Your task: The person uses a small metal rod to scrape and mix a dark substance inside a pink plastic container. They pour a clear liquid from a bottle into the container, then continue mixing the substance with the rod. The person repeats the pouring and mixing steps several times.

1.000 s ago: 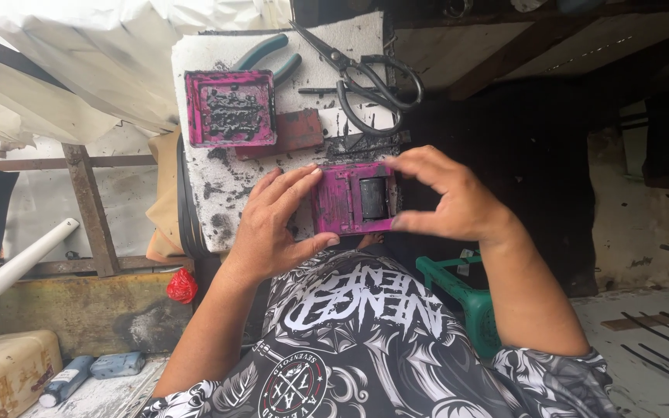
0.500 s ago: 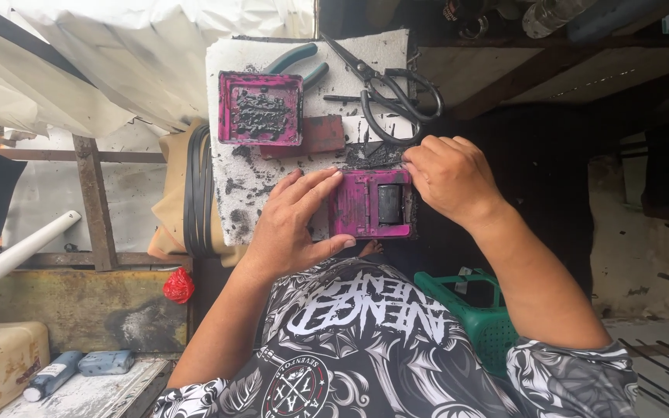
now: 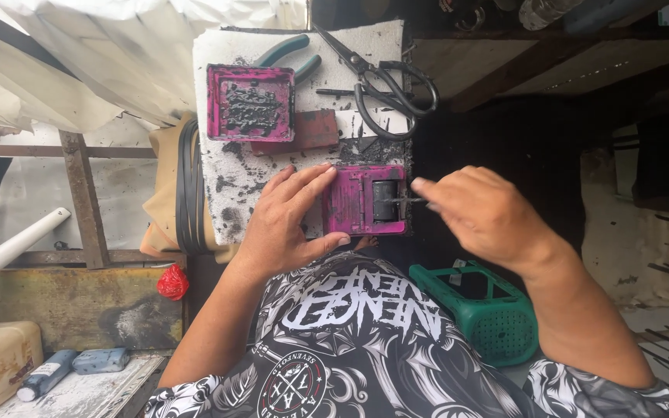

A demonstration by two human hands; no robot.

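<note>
So the magenta-stained block (image 3: 365, 200) sits at the near edge of my white foam board (image 3: 218, 178), right in front of my chest. My left hand (image 3: 284, 224) lies flat beside it, fingers spread and together along its left side, thumb tucked under the bottom edge. My right hand (image 3: 482, 213) comes in from the right, fingertips pinched on a thin dark pin (image 3: 408, 200) poking into the block's dark recess. Second pink tray (image 3: 250, 102), scissors (image 3: 381, 77) and pliers (image 3: 288, 53) lie further up the board.
</note>
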